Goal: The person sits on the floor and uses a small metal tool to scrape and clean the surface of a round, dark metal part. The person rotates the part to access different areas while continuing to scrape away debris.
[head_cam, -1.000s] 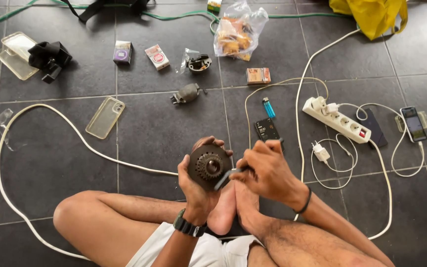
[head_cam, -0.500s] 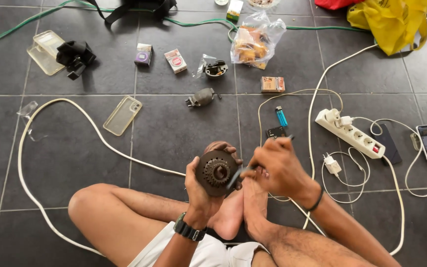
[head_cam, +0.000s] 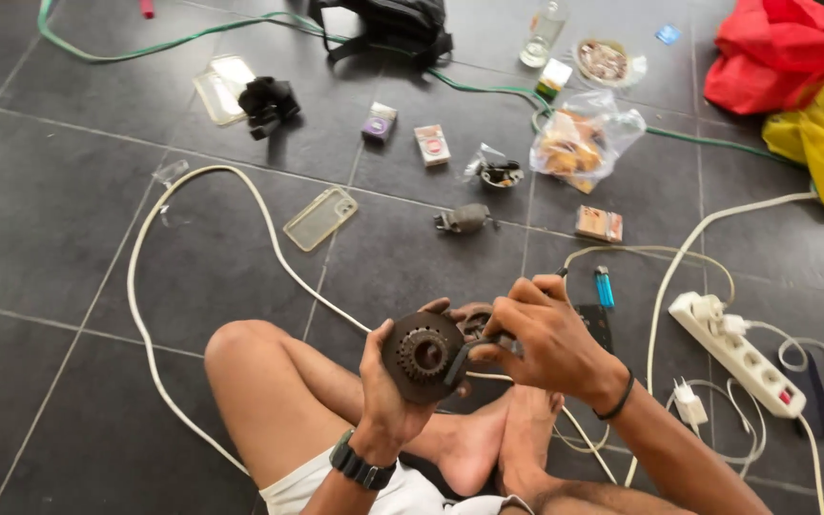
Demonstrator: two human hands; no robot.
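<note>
Left hand (head_cam: 388,386) is clamped around a round dark gear part (head_cam: 422,355), held above the crossed legs, toothed face up toward the camera, axis near vertical. Right hand (head_cam: 541,339) pinches a dark tool (head_cam: 460,360) against its rim. Dark tiled floor (head_cam: 59,210): white cable (head_cam: 269,238), power strip (head_cam: 736,353), lighter (head_cam: 604,286), clear phone case (head_cam: 320,218).

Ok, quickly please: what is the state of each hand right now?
Left hand: closed on the round dark geared part, held upright.
Right hand: closed on a thin dark tool, its tip at the part.
</note>
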